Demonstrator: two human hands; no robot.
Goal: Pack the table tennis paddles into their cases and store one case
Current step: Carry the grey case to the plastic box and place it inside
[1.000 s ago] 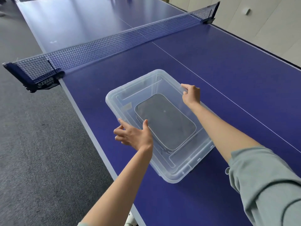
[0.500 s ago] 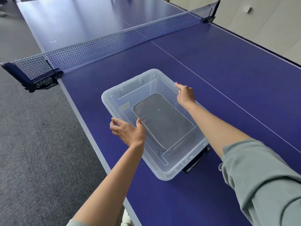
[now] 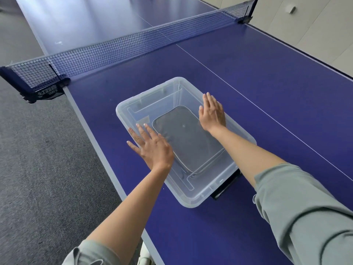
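Clear plastic lid (image 3: 193,196) sits over the storage box, and the grey paddle case (image 3: 188,142) lies flat inside on the bottom, seen through it. Your left hand (image 3: 152,148) and right hand (image 3: 212,113) rest flat on the lid's long edges, fingers straight, each grip released. Thin plastic like this should flex and feel light; press down near the rims rather than the middle, which would likely bow above the blue table (image 3: 267,77)

Clear glossy plastic bin (image 3: 193,196) — matt cloth case (image 3: 189,146)
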